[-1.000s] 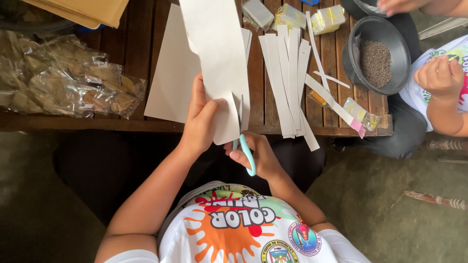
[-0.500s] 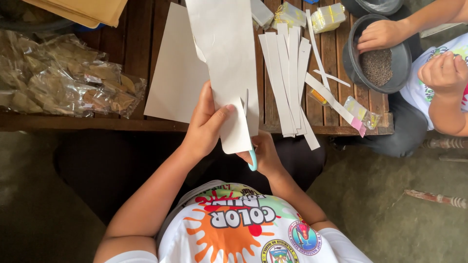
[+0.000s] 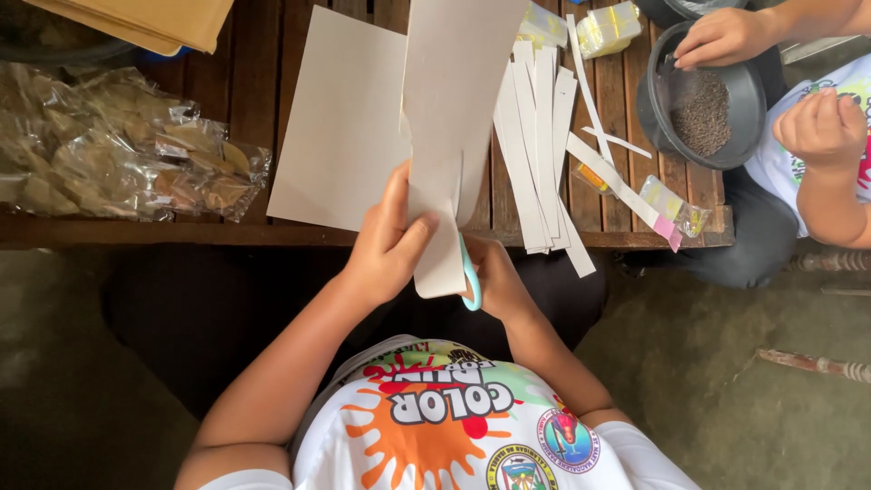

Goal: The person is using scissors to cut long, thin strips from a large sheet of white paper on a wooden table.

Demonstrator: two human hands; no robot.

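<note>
The sheet (image 3: pixel 454 118) of pale grey paper is held up over the near edge of the table (image 3: pixel 272 231), rising from the hands to the top of the view, with a cut running up its lower part. The left hand (image 3: pixel 390 245) has its grip closed on the sheet's lower left side, thumb on the near face and fingers behind it. Just right of the sheet's bottom end, the right hand (image 3: pixel 497 279) has its grip closed around the light blue handle of the scissors (image 3: pixel 469 277); the blades are hidden behind the paper.

Left of the sheet, a second pale sheet (image 3: pixel 340 127) lies flat on the table. Right of the sheet, a bundle of cut strips (image 3: pixel 540 145) lies on the slats, overhanging the near edge, with a few loose strips (image 3: pixel 603 159) fanned further right. Past these, small clear packets (image 3: pixel 676 210) sit near the table's right corner, and yellow packets (image 3: pixel 610 25) lie beyond the strips at the far side.

Well right of the sheet, a dark bowl (image 3: pixel 655 118) holds fine dark grains; another person's hand (image 3: pixel 721 36) rests on its far rim, and their other hand (image 3: pixel 821 127) is curled just right of it.

Far left of the sheet, crinkled clear bags (image 3: pixel 118 163) of brownish pieces lie on the table, with tan folded paper (image 3: pixel 154 20) beyond them.
</note>
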